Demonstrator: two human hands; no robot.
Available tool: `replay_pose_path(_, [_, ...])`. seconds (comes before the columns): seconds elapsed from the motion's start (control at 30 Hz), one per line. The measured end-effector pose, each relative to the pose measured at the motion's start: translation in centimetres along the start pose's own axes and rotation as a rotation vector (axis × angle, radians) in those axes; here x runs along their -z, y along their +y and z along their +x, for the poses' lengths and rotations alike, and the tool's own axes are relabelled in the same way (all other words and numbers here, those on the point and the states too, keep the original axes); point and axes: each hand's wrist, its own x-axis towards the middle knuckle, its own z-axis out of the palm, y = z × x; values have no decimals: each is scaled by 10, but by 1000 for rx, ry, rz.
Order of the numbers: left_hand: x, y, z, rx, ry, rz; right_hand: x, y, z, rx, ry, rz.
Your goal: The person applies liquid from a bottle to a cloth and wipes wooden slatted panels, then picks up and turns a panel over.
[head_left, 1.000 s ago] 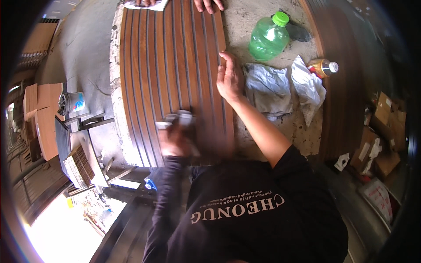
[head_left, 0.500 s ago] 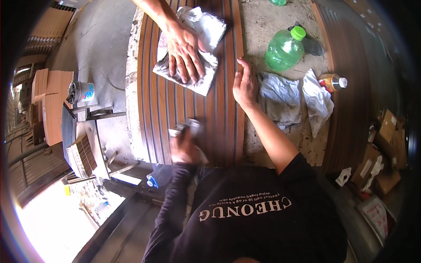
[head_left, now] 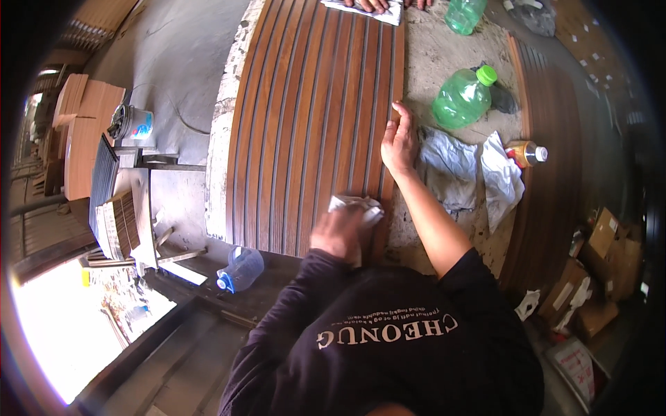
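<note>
My left hand (head_left: 338,232), at the end of a dark long sleeve, is closed on a crumpled white cloth (head_left: 356,202). It presses the cloth on the near right part of a brown slatted panel (head_left: 305,132); motion blurs the fingers. My right hand (head_left: 399,144) is curled against the panel's right long edge, its forearm bare, with some fingers hidden. At the panel's far end, another person's hand (head_left: 374,5) lies on a white cloth (head_left: 388,14), cut off by the top of the view.
Right of the panel, the worn tabletop (head_left: 444,66) bears a green bottle (head_left: 461,98), a grey cloth (head_left: 449,166), a white cloth (head_left: 501,180) and a small dark-liquid bottle (head_left: 526,154). Another slatted panel (head_left: 548,173) lies beyond. A blue-capped bottle (head_left: 243,269) lies near left.
My left hand has slid the cloth rightward across the panel. The other person's hand and cloth have moved to the far end. My right hand keeps to the edge; the view has shifted slightly.
</note>
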Motion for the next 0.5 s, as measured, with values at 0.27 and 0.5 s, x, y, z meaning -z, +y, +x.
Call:
replay_pose_path(0.27, [48, -134, -38, 399, 373, 104, 5, -5, 1, -98, -91, -37])
replay_pose_path(0.5, [33, -95, -73, 280, 445, 134, 20, -10, -9, 62, -249, 1])
